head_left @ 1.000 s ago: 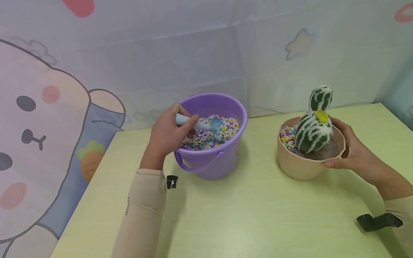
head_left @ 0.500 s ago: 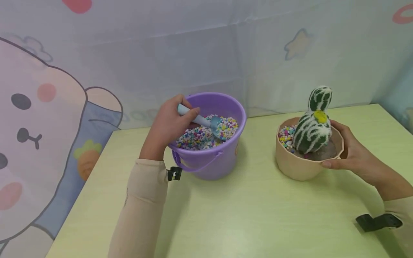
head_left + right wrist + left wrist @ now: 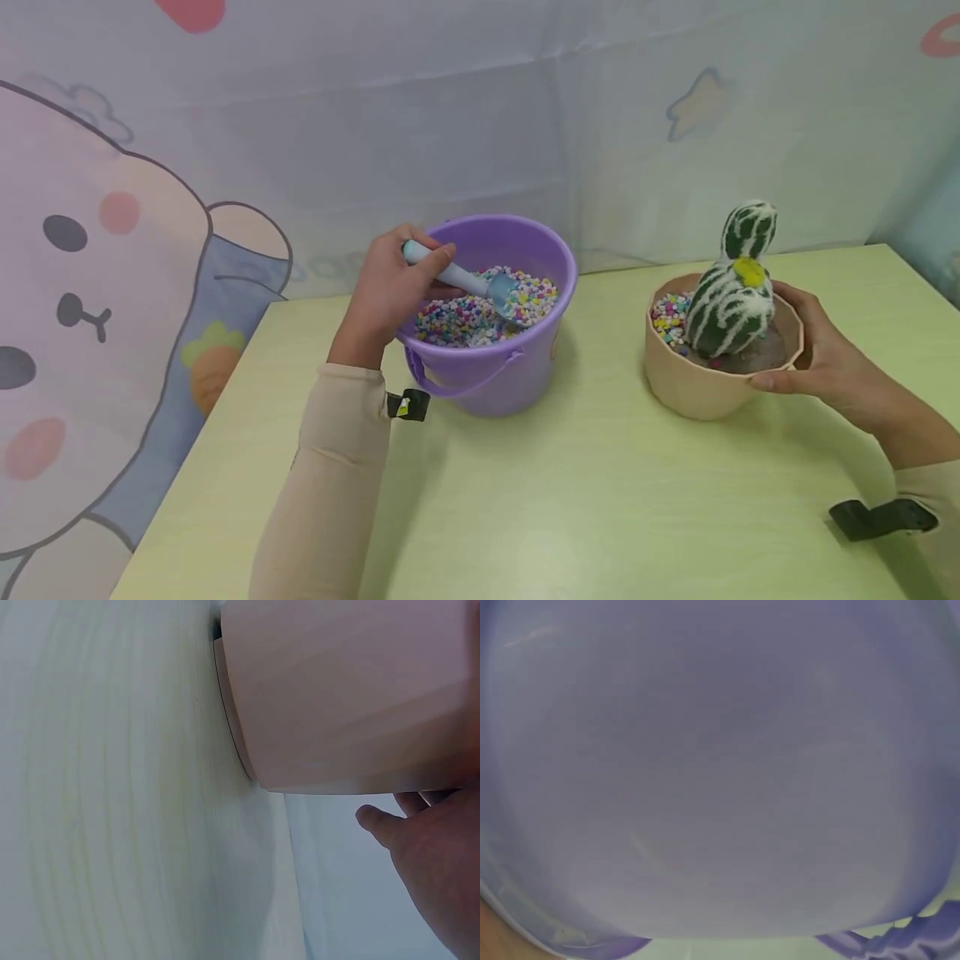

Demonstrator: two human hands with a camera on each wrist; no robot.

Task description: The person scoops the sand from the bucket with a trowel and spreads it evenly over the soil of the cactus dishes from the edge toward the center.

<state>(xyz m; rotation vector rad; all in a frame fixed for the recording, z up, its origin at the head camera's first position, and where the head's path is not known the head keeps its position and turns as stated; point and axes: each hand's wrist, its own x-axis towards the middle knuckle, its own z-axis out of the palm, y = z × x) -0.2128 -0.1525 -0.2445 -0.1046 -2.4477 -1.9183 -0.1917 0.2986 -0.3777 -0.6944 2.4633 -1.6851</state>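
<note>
Our left hand [image 3: 388,287] is gripping the scoop [image 3: 471,281] in the bucket [image 3: 502,379], left; our right hand [image 3: 828,362] is clasping the pot [image 3: 693,390], right.

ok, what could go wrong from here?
Spill: the left hand holds the scoop in the bucket's pebbles. A gap of bare table separates bucket from pot, so pebbles may drop there if carried across.
Knock: the cactus rises well above the pot rim; the scoop might bump it.
Tip: neither hand grips the bucket, so a snag on its rim could tilt it.
</note>
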